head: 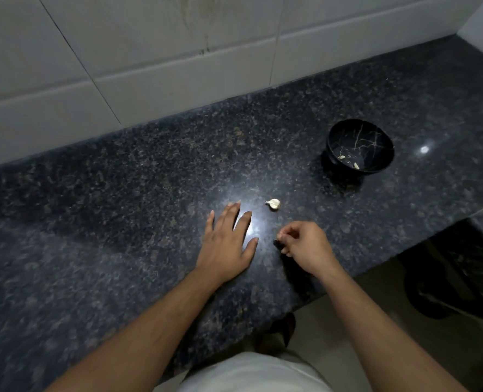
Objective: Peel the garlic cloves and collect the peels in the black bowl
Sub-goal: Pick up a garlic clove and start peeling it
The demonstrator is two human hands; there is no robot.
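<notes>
While the left hand [225, 241] lies flat, palm down w/ fingers straight and spread on the dark speckled polished granite countertop [98, 216], holding nothing, the right hand [305, 246] sits just beside it to the right, fingers curled in, thumb and fingertips pinched together on something small. What's in that pinch is hard to make out from the head cam; prob. a bit of garlic or skin, but I can't tell which, and a dark patch under the fingers could be only shadow. One whitish unpeeled garlic clove [273, 204] w/ a pointed tip lies on the counter just beyond both hands, apart from them, next to a bright light reflection by the left fingertips. Further back and to the right, well apart from the clove, stands the round black bowl with thin gold crack-like veins [360, 135], upright on the counter, w/ a few pale garlic peels [356, 165] lying in its bottom. Behind the counter runs a wall of large pale grey tiles [149, 52]. At the bottom edge shows the person's white garment [251, 374], and past the counter's front edge a light floor [328, 329].
</notes>
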